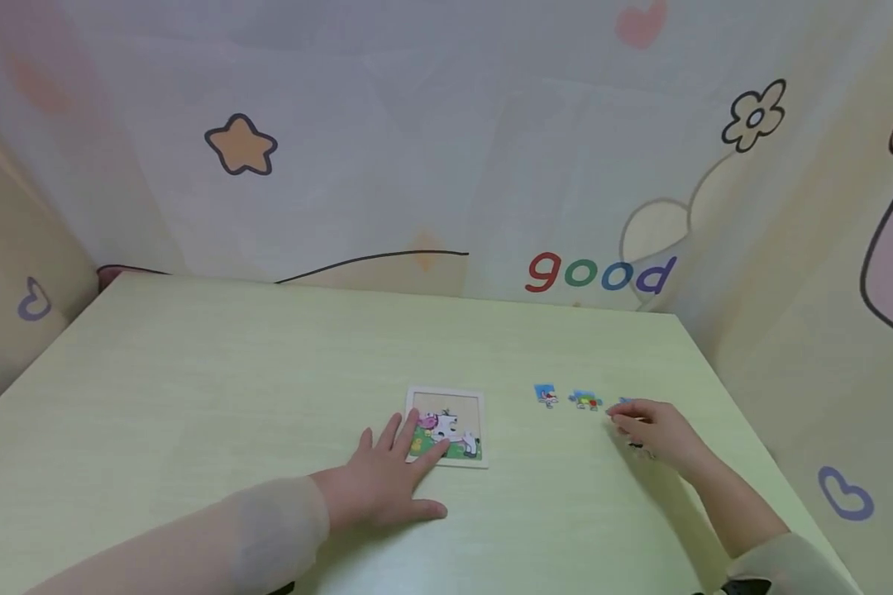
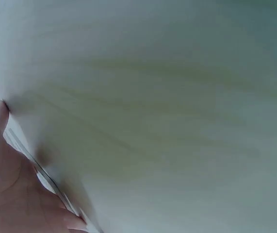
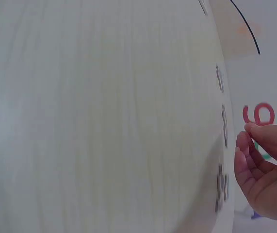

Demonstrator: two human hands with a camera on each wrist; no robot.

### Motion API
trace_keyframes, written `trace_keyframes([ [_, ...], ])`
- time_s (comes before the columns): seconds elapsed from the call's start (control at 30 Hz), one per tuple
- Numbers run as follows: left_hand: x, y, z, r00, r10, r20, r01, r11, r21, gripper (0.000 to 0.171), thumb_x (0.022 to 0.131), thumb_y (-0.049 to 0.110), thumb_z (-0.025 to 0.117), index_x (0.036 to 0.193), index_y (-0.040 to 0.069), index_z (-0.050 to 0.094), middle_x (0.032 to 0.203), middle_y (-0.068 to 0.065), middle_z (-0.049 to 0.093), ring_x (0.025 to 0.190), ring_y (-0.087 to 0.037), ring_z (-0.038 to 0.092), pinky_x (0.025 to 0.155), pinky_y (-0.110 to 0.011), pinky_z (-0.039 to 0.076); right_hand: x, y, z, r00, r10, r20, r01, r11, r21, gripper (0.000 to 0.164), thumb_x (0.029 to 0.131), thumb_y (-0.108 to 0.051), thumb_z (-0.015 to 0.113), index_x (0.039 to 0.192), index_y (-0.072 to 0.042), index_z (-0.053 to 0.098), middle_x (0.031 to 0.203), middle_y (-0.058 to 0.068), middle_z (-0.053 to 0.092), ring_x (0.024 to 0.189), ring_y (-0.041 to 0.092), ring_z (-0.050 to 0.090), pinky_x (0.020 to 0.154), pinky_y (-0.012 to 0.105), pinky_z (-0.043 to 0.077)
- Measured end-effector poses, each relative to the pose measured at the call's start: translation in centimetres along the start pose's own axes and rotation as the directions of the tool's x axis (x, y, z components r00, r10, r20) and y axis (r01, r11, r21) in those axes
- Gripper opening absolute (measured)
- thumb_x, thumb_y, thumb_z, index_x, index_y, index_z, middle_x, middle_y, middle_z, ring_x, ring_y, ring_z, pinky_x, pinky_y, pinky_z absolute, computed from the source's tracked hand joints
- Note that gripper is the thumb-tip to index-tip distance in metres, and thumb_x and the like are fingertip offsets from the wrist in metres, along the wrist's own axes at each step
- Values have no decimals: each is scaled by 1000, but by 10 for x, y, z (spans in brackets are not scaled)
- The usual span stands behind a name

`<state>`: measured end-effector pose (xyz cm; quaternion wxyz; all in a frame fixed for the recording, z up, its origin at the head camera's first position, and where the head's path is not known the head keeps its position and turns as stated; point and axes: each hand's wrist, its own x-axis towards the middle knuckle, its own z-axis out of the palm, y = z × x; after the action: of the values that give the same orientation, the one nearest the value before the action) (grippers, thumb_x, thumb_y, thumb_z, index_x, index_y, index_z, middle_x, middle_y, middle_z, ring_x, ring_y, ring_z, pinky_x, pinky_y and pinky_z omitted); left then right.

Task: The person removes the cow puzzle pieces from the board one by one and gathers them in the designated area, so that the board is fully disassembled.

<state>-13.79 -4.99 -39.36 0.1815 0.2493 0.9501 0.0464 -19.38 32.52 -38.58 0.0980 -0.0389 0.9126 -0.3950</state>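
A small puzzle board [image 1: 484,430] with a pale raised rim lies on the table, a cow picture partly filled in at its lower part. My left hand [image 1: 387,479] rests on the board's left side, fingers spread, with fingertips over the picture and the thumb on the table below it. To the right, my right hand [image 1: 658,434] hovers over loose puzzle pieces. Its thumb and fingertips come together, nothing showing between them. A blue and white piece [image 1: 546,396] and a blue and green piece [image 1: 586,401] lie beside it. Two more pieces are partly hidden behind the hand.
The pale wood-grain table [image 1: 216,372] reaches back to a fabric wall [image 1: 387,165] printed with a star, a flower and the word "good". Side curtains [image 1: 796,372] stand close along the table's right and left edges.
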Motion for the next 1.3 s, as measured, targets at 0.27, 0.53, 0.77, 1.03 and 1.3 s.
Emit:
trace_keyframes([
  [0.27, 5, 7, 2, 1000, -12, 14, 12, 1000, 23, 85, 80, 76, 39, 150, 32, 18, 154, -18, 1, 138, -42, 6, 101, -64, 16, 35, -55, 68, 987, -37, 154, 18, 992, 122, 25, 94, -16, 57, 112, 0, 63, 97, 5, 64, 82, 17, 57, 72, 29, 49],
  [0.53, 13, 4, 12, 999, -24, 31, 23, 999, 39, 89, 75, 82, 35, 149, 35, 17, 155, -17, 2, 139, -42, 5, 100, -65, 17, 50, -98, 117, 984, -45, 173, 41, 999, 26, 19, 91, -13, 60, 107, -9, 70, 101, 2, 65, 87, 16, 56, 79, 31, 49],
  [0.77, 7, 4, 8, 999, -37, 37, 35, 998, 51, 88, 77, 81, 35, 149, 34, 18, 155, -17, 4, 138, -43, 6, 99, -66, 18, 52, -110, 132, 978, -48, 204, 58, 997, -44, 17, 90, -15, 63, 103, -13, 73, 103, 0, 66, 94, 17, 55, 88, 37, 45],
  [1.03, 8, -1, 11, 1000, -26, 1, 26, 996, 88, 88, 77, 82, 30, 149, 34, 16, 154, -18, 2, 138, -43, 6, 98, -67, 19, 54, -120, 135, 972, -80, 221, 105, 989, -103, 11, 89, -15, 64, 97, -12, 71, 93, -2, 63, 87, 16, 53, 83, 34, 46],
  [1.3, 10, -4, 13, 1000, -2, -16, 4, 995, 98, 87, 78, 81, 30, 150, 33, 16, 154, -20, 3, 137, -44, 7, 98, -66, 20, 61, -125, 138, 978, -69, 196, 90, 990, -105, 7, 90, -16, 62, 89, -10, 65, 82, -1, 60, 77, 14, 52, 68, 27, 45],
])
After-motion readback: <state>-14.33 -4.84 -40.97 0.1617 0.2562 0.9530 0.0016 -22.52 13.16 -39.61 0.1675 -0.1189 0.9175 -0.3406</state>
